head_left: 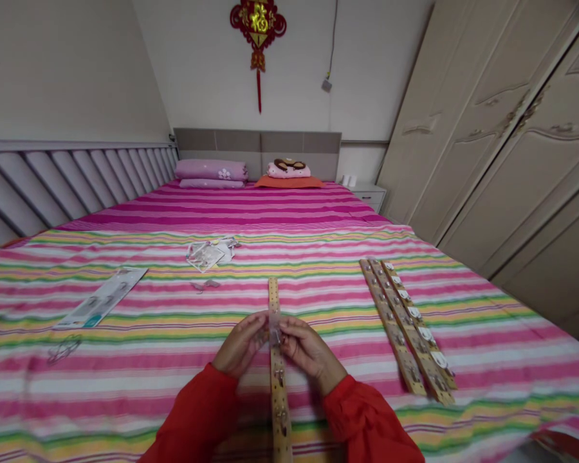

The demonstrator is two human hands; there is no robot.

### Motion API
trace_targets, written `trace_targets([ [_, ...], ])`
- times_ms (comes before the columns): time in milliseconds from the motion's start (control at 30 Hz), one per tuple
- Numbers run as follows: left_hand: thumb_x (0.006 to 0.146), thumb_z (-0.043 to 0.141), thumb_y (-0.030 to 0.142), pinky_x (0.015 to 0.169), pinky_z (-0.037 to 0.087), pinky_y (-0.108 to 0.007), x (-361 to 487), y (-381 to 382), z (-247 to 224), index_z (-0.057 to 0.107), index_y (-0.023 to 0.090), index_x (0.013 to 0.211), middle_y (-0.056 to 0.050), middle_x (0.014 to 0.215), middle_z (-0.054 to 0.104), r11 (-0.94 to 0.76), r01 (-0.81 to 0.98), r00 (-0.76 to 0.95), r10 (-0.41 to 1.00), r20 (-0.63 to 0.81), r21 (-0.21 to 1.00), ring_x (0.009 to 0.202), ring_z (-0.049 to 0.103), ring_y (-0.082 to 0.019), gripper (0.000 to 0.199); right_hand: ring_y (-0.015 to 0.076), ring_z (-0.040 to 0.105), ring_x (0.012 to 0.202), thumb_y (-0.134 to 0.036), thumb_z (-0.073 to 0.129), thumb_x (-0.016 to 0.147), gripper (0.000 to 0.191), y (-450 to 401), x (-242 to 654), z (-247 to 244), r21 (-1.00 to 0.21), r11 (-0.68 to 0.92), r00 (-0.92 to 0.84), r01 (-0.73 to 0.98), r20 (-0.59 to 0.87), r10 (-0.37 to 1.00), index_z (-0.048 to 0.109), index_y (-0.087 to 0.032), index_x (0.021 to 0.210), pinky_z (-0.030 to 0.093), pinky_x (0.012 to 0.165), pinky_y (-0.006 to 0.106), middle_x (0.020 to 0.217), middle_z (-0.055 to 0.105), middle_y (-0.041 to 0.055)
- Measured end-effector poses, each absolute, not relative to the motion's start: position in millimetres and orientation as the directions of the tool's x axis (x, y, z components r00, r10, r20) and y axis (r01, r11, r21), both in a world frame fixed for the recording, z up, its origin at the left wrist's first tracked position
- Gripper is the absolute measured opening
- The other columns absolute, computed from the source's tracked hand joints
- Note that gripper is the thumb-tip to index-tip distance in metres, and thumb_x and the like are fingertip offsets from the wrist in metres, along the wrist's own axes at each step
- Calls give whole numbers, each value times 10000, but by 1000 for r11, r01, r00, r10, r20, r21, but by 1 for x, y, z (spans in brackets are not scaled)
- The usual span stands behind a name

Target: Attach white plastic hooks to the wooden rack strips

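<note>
A narrow wooden strip lies lengthwise on the striped bedspread, its near end running out of the bottom of the view. Metal hooks sit along its nearer part, and small holes show at its far end. Above the strip's middle, my left hand and my right hand meet from either side. Both pinch a small clear plastic piece between the fingertips. Whether it touches the wood is hard to tell, and its finer detail is blurred.
Three similar strips with hooks lie to the right. Left is a flat hook package, with a crumpled clear scrap below it. Clear packets and small grey pieces lie beyond my hands. Wardrobe stands right, bed rail left.
</note>
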State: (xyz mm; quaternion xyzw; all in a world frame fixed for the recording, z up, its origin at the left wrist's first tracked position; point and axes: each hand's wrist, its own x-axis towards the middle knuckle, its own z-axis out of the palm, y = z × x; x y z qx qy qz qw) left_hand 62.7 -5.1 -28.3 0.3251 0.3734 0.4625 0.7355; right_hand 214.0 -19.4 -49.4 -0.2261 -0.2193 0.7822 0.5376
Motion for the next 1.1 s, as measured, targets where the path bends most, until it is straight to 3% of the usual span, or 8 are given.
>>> trace_targets([
  [133,546,840,352,605,428,-190,67,6,-27,703,143,744,-15,672,661,289,-356,176,955,-240,889,616,570,-89,319,50,490,427,-152,811,586,173,1,217,-48,-712,-222,-163,-667,-151,975,649,-130,641,373,430,153,502,588,-40],
  [300,462,856,351,570,418,-210,75,32,-28,704,132,721,-24,666,677,195,-227,100,979,-177,954,560,549,-87,372,65,474,376,-241,808,547,208,31,216,-54,-820,-159,-26,-550,-174,984,645,-128,609,339,376,163,424,576,-24],
  [500,467,838,314,591,440,-223,83,71,-37,697,128,660,-20,635,669,168,-188,30,986,-165,968,574,564,-99,303,76,487,376,-235,734,563,142,62,216,-58,-901,-55,145,-431,-129,981,643,-132,598,380,388,186,425,587,-18],
  [767,502,770,246,514,392,-222,93,101,-53,626,139,573,35,459,552,122,-137,-38,991,-128,983,480,504,-95,193,77,477,372,-227,697,538,125,87,216,-72,-918,-62,205,-392,-153,967,604,-150,570,355,364,178,413,560,-34],
  [1100,465,766,322,483,347,-217,95,111,-69,608,134,600,39,485,558,146,-121,-78,985,-156,982,460,473,-81,281,67,438,365,-235,679,544,128,95,212,-79,-919,-71,235,-387,-173,957,611,-151,612,307,346,173,422,537,-49],
])
